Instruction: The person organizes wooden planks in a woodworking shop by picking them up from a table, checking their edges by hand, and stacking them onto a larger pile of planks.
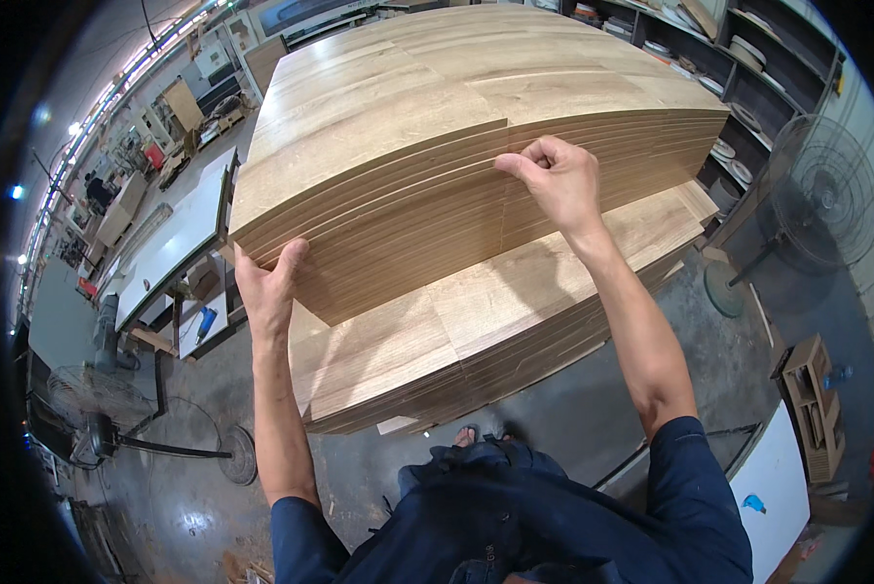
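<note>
Wood-look boards are piled in a tall upper stack (427, 209), with pale grain on top and layered edges facing me. My left hand (266, 287) grips the near left corner of this stack, thumb on the front edges and fingers round the side, partly hidden. Close to the front edges, just right of the seam between two piles, is my right hand (561, 185). Its fingers are curled in toward the thumb; whether a board edge lies between them I cannot tell. A lower stack of similar boards (515, 302) juts out toward me beneath.
A standing fan (817, 195) is at the right, another fan (96, 419) at the lower left. A white-topped table (179, 234) stands left of the stack. Dark shelves (778, 73) with rolls line the back right. A wooden rack (809, 409) is beside a white panel (776, 496).
</note>
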The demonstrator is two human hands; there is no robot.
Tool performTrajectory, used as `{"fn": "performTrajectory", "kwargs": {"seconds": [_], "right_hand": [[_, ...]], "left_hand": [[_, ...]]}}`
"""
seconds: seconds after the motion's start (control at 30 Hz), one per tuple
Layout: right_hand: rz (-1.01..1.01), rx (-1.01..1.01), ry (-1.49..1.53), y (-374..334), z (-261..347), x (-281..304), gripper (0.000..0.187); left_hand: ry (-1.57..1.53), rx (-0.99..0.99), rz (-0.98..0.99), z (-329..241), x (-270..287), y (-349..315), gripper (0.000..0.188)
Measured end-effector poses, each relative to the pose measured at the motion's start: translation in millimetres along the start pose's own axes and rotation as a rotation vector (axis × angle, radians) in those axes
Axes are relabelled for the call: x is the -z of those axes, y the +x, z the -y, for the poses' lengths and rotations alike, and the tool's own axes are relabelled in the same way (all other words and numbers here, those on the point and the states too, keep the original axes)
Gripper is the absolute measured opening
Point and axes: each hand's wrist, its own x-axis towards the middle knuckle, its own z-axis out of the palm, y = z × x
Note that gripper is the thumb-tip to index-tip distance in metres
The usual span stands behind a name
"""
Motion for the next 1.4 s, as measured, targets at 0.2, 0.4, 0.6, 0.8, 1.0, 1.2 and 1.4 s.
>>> {"fn": "performTrajectory", "kwargs": {"seconds": [0.2, 0.4, 0.6, 0.8, 1.0, 1.2, 1.4], "right_hand": [[-0.542, 0.386, 0.149, 6.0, -9.3, -8.9, 0.047], [-0.734, 0.781, 0.11, 12.4, 35.3, -60.2, 0.062], [-0.723, 0.983, -0.146, 30.9, 25.9, -89.4, 0.063], [-0.684, 0.983, -0.226, 24.0, 33.0, -94.5, 0.066], [-0.582, 0.784, -0.223, 25.3, 28.4, -85.0, 0.076], [-0.424, 0.381, -0.349, 20.0, 14.7, -42.5, 0.06], [-0.278, 0.362, -0.167, 19.5, 19.0, -36.2, 0.042]], "left_hand": [[0.003, -0.007, -0.038, 8.7, -3.6, -4.0, 0.065], [-0.048, -0.01, -0.047, 6.5, -3.2, -4.7, 0.064], [-0.067, 0.006, 0.007, -4.4, -8.0, -2.0, 0.06], [-0.136, -0.022, 0.006, -2.9, -5.6, -4.3, 0.059], [-0.16, -0.015, 0.078, -1.7, 4.1, -5.0, 0.079], [-0.132, -0.028, -0.068, -22.3, 18.8, 6.0, 0.081], [-0.166, -0.009, -0.042, -40.7, 8.5, 11.4, 0.071]]}}
